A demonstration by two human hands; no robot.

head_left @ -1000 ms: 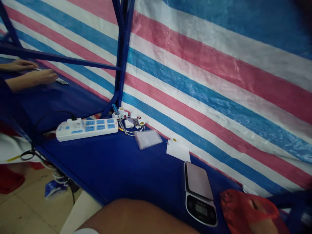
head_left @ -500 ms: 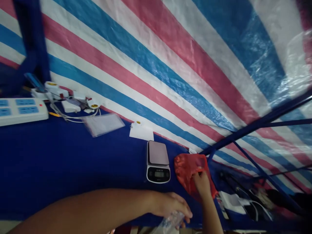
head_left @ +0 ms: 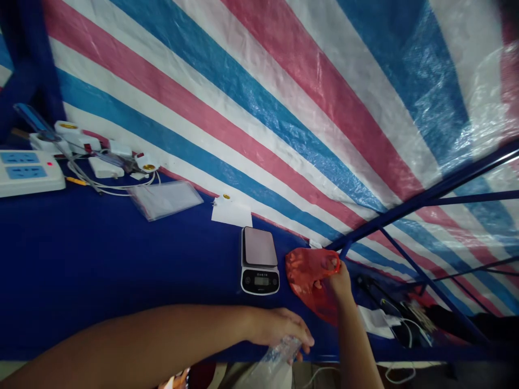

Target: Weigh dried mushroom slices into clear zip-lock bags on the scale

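My left hand [head_left: 279, 328] is closed on a clear plastic bag [head_left: 273, 359] at the near edge of the blue table [head_left: 101, 270]. The bag hangs down over that edge. My right hand [head_left: 336, 282] reaches into a red plastic bag [head_left: 304, 270] lying on the table and grips its thin film with the fingers partly inside. A small digital scale [head_left: 259, 260] with a grey platform and a dark display sits just left of the red bag, between my two hands.
A striped pink, white and blue tarp [head_left: 284, 108] rises behind the table. A white power strip [head_left: 24, 172], white plugs and cables [head_left: 101, 162], a clear pouch [head_left: 166, 199] and a white card [head_left: 231, 213] lie at the left. Blue frame bars [head_left: 421, 200] and more cables [head_left: 397, 319] are at the right.
The camera swung right from the power strip to the scale and red bag. Both my hands came into view; my right hand pushed further into the red bag.
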